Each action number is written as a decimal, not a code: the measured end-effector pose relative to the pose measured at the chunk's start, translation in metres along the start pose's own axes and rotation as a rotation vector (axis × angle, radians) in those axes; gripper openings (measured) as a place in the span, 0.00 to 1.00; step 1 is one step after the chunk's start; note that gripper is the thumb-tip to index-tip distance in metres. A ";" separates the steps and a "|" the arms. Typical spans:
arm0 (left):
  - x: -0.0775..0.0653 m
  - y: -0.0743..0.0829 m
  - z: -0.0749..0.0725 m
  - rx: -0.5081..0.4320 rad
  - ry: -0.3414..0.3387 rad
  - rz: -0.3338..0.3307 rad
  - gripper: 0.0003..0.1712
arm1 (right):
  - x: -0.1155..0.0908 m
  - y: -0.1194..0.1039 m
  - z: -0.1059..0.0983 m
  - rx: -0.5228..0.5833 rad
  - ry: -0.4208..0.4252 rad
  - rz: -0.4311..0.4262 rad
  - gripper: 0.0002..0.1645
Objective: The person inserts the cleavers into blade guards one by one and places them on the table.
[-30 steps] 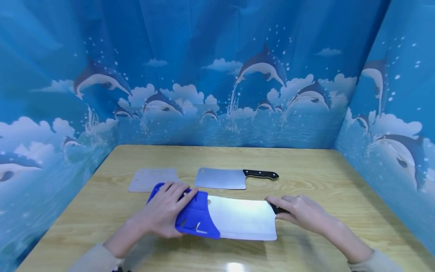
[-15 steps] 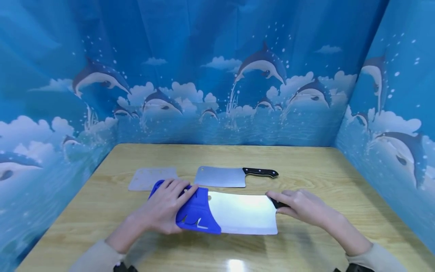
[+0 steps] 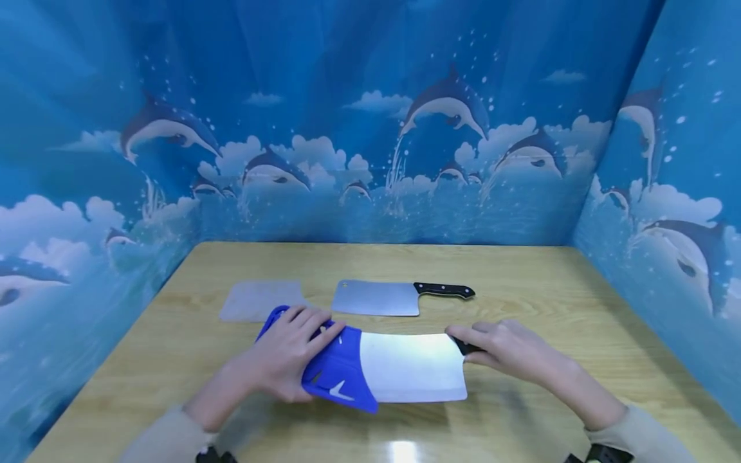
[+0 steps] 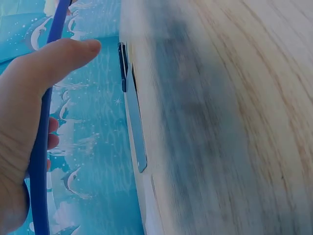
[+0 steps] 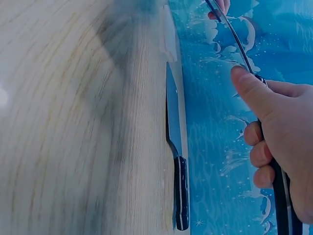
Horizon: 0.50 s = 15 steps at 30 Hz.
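My left hand [image 3: 283, 360] grips a flat blue plastic blade cover [image 3: 341, 370] with cutouts, thumb on one face and fingers on the other. In the left wrist view the blue cover [image 4: 41, 147] shows edge-on. My right hand [image 3: 509, 347] wraps round the black handle [image 5: 282, 200] of a cleaver [image 3: 413, 370], thumb near the base of the blade. The broad steel blade lies level above the table, pointing left. Its far end, with the hole, is hidden at the cover's slanted right edge.
A second cleaver [image 3: 376, 298] with a black riveted handle lies farther back on the wooden table [image 3: 521, 276]. To its left lies a translucent whitish sheet [image 3: 255, 301], partly behind the blue cover. A dolphin-print curtain [image 3: 370, 128] surrounds the table.
The held cleaver has shifted slightly left against the blue cover, and the hole in its blade has gone out of sight. The cover has tilted a little. Things on the table stay put.
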State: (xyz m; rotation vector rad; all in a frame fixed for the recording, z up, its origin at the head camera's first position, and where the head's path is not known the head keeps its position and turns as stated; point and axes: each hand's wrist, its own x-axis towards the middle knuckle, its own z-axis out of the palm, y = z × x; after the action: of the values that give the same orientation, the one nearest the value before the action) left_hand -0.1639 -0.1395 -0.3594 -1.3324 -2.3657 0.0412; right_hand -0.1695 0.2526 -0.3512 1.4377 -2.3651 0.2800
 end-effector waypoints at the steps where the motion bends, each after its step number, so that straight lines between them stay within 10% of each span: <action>1: 0.000 0.000 0.000 0.000 0.001 -0.002 0.64 | 0.000 0.000 0.000 -0.002 0.000 0.000 0.24; 15: -0.003 -0.003 0.008 -0.030 -0.010 -0.016 0.63 | 0.000 -0.005 0.012 0.032 -0.055 0.068 0.25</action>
State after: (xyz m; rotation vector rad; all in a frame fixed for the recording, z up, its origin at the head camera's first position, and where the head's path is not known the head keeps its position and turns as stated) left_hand -0.1677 -0.1426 -0.3669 -1.3301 -2.3940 0.0085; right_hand -0.1673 0.2463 -0.3620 1.3986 -2.4678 0.3006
